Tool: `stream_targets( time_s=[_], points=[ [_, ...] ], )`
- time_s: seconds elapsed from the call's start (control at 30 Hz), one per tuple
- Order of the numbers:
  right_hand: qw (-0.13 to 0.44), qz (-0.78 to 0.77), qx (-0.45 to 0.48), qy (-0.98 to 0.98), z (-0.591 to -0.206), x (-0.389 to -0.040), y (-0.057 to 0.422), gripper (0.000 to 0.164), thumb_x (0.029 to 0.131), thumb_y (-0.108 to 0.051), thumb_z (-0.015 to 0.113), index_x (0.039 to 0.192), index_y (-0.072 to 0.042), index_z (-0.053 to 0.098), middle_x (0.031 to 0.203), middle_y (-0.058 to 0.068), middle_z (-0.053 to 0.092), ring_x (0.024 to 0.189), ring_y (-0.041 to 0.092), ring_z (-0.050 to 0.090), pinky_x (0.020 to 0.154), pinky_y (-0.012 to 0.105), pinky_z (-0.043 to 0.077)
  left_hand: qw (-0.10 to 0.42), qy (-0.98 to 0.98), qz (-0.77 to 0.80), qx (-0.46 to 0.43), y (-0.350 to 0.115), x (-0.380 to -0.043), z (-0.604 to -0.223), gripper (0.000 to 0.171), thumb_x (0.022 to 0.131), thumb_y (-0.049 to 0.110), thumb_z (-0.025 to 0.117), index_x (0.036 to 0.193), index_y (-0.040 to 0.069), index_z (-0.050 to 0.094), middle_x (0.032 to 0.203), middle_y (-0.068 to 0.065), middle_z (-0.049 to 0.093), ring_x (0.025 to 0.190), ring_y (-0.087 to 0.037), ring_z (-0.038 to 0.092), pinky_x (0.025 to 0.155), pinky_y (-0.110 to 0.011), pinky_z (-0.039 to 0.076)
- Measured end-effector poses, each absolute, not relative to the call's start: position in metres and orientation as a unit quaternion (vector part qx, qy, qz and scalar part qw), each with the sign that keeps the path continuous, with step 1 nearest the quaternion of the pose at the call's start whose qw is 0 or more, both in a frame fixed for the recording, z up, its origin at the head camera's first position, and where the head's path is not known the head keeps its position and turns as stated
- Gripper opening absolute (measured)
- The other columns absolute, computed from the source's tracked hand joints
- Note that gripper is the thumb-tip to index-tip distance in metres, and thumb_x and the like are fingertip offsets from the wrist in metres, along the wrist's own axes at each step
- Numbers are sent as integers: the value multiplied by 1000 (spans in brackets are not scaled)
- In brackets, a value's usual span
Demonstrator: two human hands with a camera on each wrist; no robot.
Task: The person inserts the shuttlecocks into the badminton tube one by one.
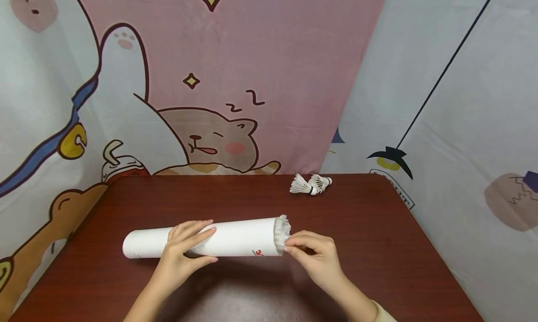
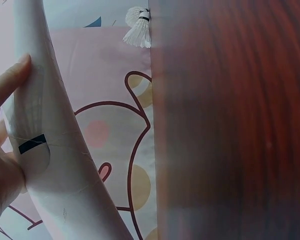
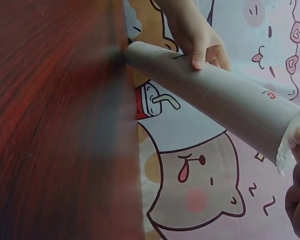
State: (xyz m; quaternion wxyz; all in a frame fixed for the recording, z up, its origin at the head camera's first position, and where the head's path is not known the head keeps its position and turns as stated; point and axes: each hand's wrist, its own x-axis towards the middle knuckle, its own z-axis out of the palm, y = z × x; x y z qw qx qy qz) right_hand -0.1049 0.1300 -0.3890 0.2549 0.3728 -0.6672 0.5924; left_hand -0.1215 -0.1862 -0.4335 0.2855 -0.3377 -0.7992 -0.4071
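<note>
A long white shuttlecock tube [image 1: 245,238] lies sideways, held near the front of the table, with a small red print close to its right end. My left hand [image 1: 178,254] grips the tube around its middle, fingers over the top and thumb on the near side. White ruffled, paper-like material [image 1: 282,233] sticks out of the right end. Thumb and forefinger of my right hand [image 1: 317,259] pinch the edge of this material. In the right wrist view the ragged material [image 3: 285,145] hangs from the tube's rim. What lies inside the tube is hidden.
Two white feather shuttlecocks, a nearer one [image 1: 301,185] and one behind it [image 1: 321,183], lie together at the table's back edge. The dark red-brown table [image 1: 378,247] meets a cartoon-printed cloth [image 1: 286,69] behind and at both sides.
</note>
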Motion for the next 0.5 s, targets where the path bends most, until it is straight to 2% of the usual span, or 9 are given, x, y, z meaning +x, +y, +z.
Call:
stream_targets(
  time_s=[0.27,0.5],
  points=[
    [214,610,333,-687,-404,-112,124,31,64,30,65,77,2,70,79,12,68,69,4,59,52,20,48,281,-798,-408,-342,-185,-121,-434,70,54,13,90,121,10,68,126,-12,61,116,-28,46,103,-37,18],
    [215,607,343,-684,-419,-119,118,36,57,33,57,71,1,66,73,12,64,62,7,52,46,21,42,281,-801,-406,-339,-185,-121,-435,69,55,13,90,120,11,68,128,-10,60,116,-28,46,104,-37,18]
  ],
)
